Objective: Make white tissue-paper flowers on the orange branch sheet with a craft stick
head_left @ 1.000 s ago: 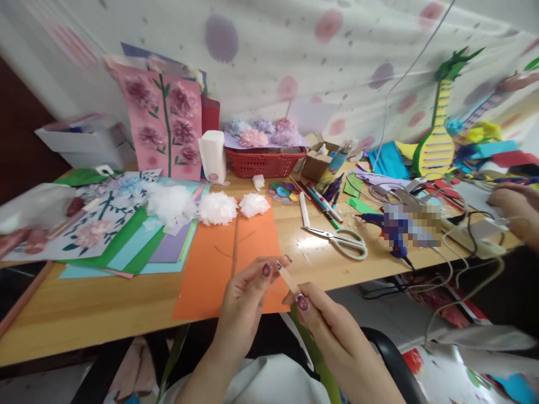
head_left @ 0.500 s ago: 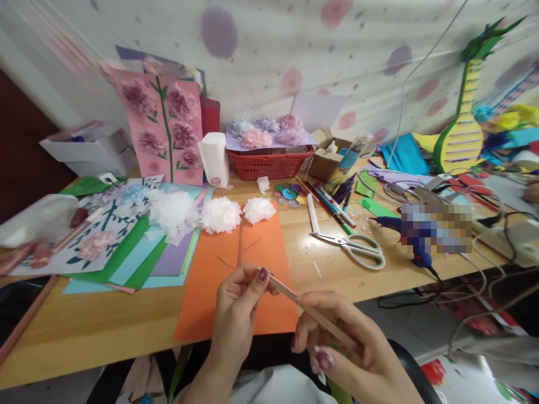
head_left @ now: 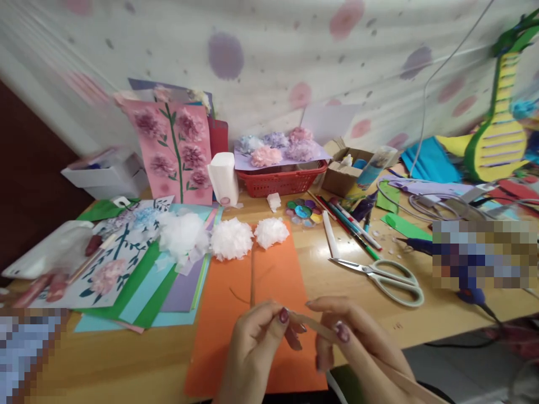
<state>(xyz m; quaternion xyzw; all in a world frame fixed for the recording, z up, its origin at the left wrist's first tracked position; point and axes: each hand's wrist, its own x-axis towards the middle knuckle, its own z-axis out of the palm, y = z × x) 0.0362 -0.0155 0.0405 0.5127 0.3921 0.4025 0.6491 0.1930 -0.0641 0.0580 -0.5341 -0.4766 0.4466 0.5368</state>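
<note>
Both hands hold one thin tan paper strip point(head_left: 312, 325) low in the middle of the view. My left hand point(head_left: 256, 348) pinches its near end between thumb and fingers. My right hand point(head_left: 357, 350) grips the strip further along, and the strip runs on under it to the lower right corner. The hands hover over an orange paper sheet point(head_left: 252, 314) lying on the wooden table point(head_left: 126, 359). Two white tissue pom-poms point(head_left: 231, 238) rest at the sheet's far edge.
Scissors point(head_left: 385, 275), markers point(head_left: 351, 224) and a glue gun lie to the right. A red basket point(head_left: 282, 180) of paper flowers, a pink flower card point(head_left: 174, 151) and a white bottle point(head_left: 224, 178) stand at the back. Stacked coloured sheets point(head_left: 147, 286) lie left.
The view has shifted so the table contents sit lower and to the right in the picture. My right hand has slid closer to my left along the strip, fingers now curled over it.
</note>
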